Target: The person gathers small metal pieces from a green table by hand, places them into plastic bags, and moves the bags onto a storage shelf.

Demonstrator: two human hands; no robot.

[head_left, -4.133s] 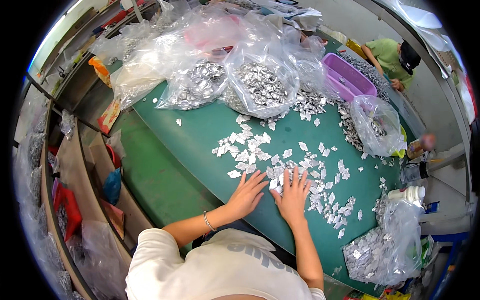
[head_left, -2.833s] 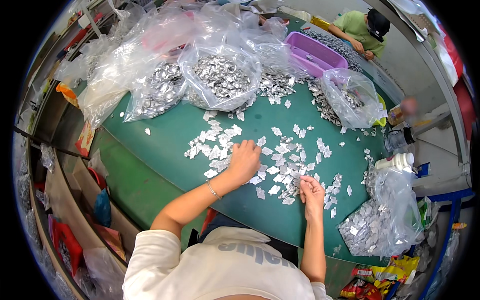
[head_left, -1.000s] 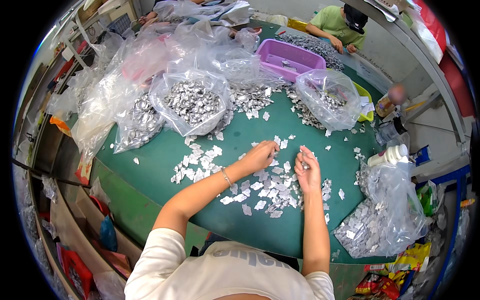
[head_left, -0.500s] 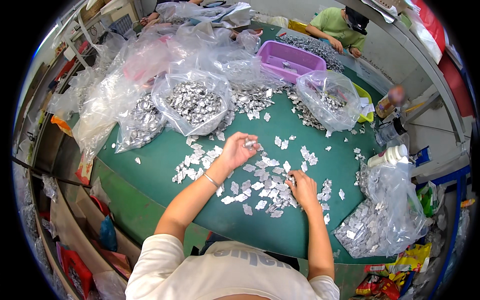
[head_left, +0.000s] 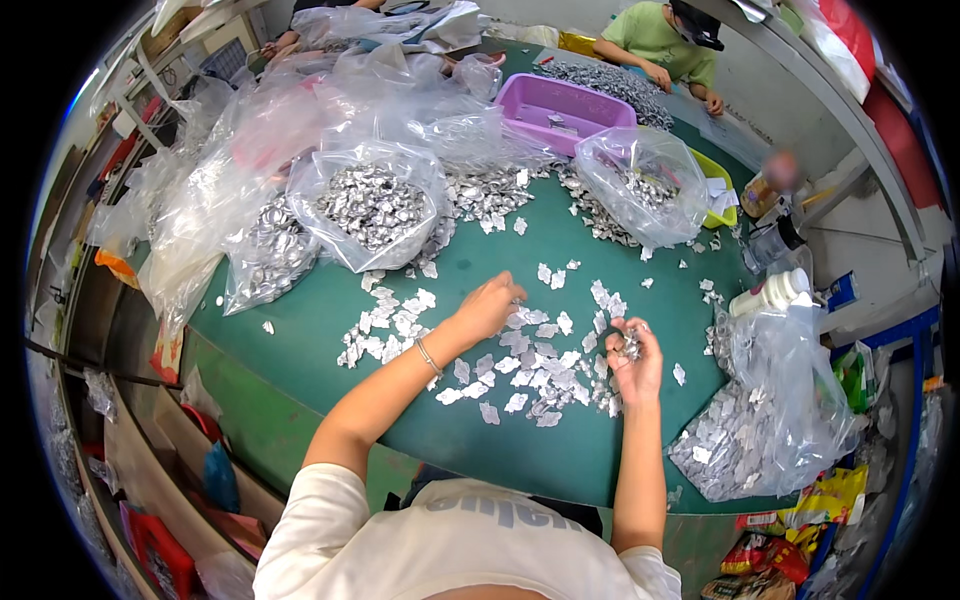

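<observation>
Small flat silver metal pieces with wavy outlines (head_left: 545, 375) lie loosely scattered on the green table in front of me. My left hand (head_left: 488, 308) is palm down at the far left edge of this scatter. Its fingers are curled and closed, and what they hold is hidden. Turned palm up at the right side of the scatter is my right hand (head_left: 637, 362), its fingers closed round several silver metal pieces (head_left: 628, 346). Another loose group of flat pieces (head_left: 385, 325) is spread left of my left wrist.
Open clear bags of silver pieces (head_left: 372, 205) (head_left: 648, 190) stand beyond my hands. A filled bag (head_left: 735, 440) lies at the right. Farther back are a purple basket (head_left: 560, 112), a yellow-green tray (head_left: 722, 190) and a person in green (head_left: 655, 45). White bottles (head_left: 770, 293) lie at the right edge.
My left hand has turned from palm up to palm down over the pieces. My right hand has lifted from the scatter, moved right and turned palm up with pieces in it.
</observation>
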